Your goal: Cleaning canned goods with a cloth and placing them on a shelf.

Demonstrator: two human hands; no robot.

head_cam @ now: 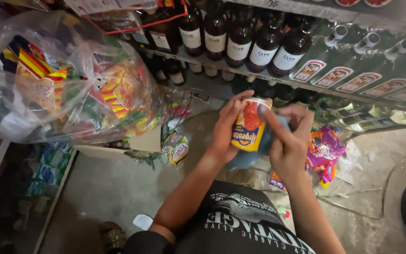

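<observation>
My left hand [225, 126] grips a small tin can [250, 125] with a yellow and red label, held in front of my chest. My right hand [288, 140] presses a blue-grey cloth [264, 136] against the can's right side. Both hands are over the concrete floor, just below a shelf of bottles.
Dark brown bottles [240, 35] and clear green bottles [353, 77] fill the shelves ahead. A large clear plastic bag of colourful snack packets [66, 80] bulges at the left. Loose pink and purple packets [324, 150] lie on the floor at right. My sandalled foot [113, 235] shows below.
</observation>
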